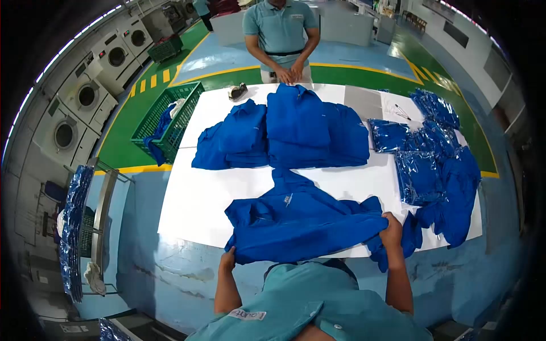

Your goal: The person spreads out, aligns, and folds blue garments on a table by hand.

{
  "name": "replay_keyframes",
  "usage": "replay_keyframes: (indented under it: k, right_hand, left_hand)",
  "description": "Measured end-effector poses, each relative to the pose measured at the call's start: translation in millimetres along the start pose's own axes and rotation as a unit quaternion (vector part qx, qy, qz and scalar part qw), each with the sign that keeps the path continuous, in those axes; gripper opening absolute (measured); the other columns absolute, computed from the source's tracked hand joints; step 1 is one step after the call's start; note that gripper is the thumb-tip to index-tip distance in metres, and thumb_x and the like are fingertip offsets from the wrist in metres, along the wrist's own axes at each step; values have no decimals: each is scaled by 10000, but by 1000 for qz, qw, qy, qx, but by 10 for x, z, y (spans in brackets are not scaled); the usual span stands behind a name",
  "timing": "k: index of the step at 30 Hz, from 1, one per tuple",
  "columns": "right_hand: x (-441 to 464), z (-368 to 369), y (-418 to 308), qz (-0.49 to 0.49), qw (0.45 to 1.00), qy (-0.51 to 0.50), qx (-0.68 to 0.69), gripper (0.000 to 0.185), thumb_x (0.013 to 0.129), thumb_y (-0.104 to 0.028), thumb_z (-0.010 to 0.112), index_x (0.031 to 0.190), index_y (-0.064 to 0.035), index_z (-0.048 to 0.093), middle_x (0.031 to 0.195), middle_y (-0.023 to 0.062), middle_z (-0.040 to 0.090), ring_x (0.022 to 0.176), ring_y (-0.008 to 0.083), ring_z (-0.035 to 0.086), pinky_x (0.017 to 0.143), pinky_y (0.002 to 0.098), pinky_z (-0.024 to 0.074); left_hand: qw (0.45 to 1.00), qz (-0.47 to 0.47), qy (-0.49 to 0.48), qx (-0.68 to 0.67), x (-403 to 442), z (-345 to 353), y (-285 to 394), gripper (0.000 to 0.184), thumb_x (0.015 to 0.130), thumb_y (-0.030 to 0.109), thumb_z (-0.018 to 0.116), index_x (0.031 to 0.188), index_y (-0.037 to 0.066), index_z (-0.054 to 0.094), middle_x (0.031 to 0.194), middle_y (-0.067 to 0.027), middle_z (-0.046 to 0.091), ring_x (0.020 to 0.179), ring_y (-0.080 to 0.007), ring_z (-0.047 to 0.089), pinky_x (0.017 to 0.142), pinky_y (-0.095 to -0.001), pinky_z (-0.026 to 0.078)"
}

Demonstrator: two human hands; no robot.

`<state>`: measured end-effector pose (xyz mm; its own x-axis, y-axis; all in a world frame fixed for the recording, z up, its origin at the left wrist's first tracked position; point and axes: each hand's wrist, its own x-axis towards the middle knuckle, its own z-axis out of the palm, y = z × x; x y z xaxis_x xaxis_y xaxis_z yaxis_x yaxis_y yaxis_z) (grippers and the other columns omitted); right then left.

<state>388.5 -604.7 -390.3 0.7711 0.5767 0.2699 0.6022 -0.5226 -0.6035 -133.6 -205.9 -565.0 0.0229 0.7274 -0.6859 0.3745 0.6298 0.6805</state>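
A blue garment point(301, 224) lies spread across the near part of the white table point(199, 193), its lower edge drawn out between my hands. At its left corner my left hand point(227, 260) is closed on the cloth. The fingers of my right hand point(392, 230) grip the right end of the same garment. Beyond it stand stacks of folded blue garments point(298, 125). To the right are blue garments in clear plastic point(420, 176), with loose blue cloth point(459, 193) beside them.
Across the table stands a person point(281, 34) with hands together. A green basket point(170, 122) holding cloth is left of the table. A tape dispenser point(237, 91) sits at the far edge. Washing machines point(85, 96) line the left wall; a metal rack point(105, 221) stands nearer.
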Motion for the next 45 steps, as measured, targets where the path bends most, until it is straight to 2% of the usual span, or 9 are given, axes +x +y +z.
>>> replay_keyframes:
  k: [12, 15, 17, 20, 22, 27, 33, 40, 45]
  right_hand:
    - [115, -720, 701, 55, 914, 401, -26, 216, 914, -152, 559, 1061, -60, 688, 993, 111, 691, 883, 271, 622, 898, 358, 469]
    - [-80, -719, 893, 177, 837, 468, 223, 249, 913, -160, 533, 1068, -51, 695, 971, 100, 696, 891, 259, 625, 917, 352, 469]
    - [-467, -937, 1432, 167, 883, 433, 73, 290, 950, -215, 481, 1059, -52, 695, 979, 98, 700, 917, 254, 632, 926, 355, 485]
    - [-697, -1547, 1630, 40, 866, 499, -14, 297, 989, -250, 450, 1054, -72, 678, 938, 76, 666, 833, 226, 599, 850, 341, 488]
    - [-506, -1995, 1212, 73, 883, 464, -21, 260, 970, -221, 470, 1027, -81, 682, 900, 77, 658, 826, 226, 600, 831, 345, 488]
    - [591, -2215, 791, -15, 994, 102, -33, 200, 856, -149, 486, 940, -52, 639, 927, 96, 649, 877, 234, 586, 857, 314, 460]
    - [2029, -824, 1793, 136, 977, -154, -53, 232, 771, -65, 631, 971, -24, 742, 990, 116, 757, 894, 259, 680, 829, 339, 540]
    - [1618, 941, 959, 121, 961, 17, -248, 935, 774, -162, 701, 1607, -209, 279, 1555, 255, 407, 1334, 472, 499, 1074, 562, 424]
    - [-57, 1181, 148, -13, 979, -88, -184, 890, 803, -367, 739, 1580, -132, 373, 1596, 240, 366, 1400, 449, 417, 1151, 546, 304]
  left_hand:
    - [876, 326, 295, -197, -2974, -1627, 2493, 536, 1008, 458, 657, 1106, -68, 662, 931, -93, 614, 795, -164, 580, 760, -296, 507]
    - [831, 411, 335, -168, -3179, -2219, 2332, 518, 1062, 398, 579, 1431, 35, 606, 1210, -106, 644, 1045, -205, 617, 962, -324, 483]
    - [841, 334, 262, -336, -3366, -2608, 2296, 537, 1089, 397, 499, 1517, 75, 526, 1426, -151, 579, 1246, -254, 579, 1070, -351, 449]
    - [769, 376, 409, -319, -3786, -2297, 2527, 518, 1103, 360, 429, 1535, 83, 498, 1540, -173, 496, 1389, -279, 497, 1159, -383, 397]
    - [785, 464, 409, -29, -3086, -4136, 1914, 502, 1097, 294, 403, 1536, 69, 489, 1586, -190, 448, 1459, -292, 432, 1214, -412, 337]
    - [717, 486, 385, 318, -2184, -2913, 3207, 515, 1056, 267, 434, 1507, 27, 498, 1447, -180, 592, 1305, -296, 572, 1123, -353, 409]
    - [960, 155, 234, -8, -194, -912, 4035, 561, 995, 382, 627, 1357, -47, 622, 1313, -190, 672, 1148, -303, 665, 991, -359, 531]
    - [906, 334, 183, 182, 714, 862, 2378, 937, 901, 581, 734, 1546, 13, 361, 1555, -322, 410, 1390, -465, 493, 1154, -536, 416]
    - [814, 381, 144, 415, 54, 1445, 745, 1074, 805, 735, 707, 1575, 71, 362, 1656, -292, 266, 1499, -516, 288, 1180, -652, 229]
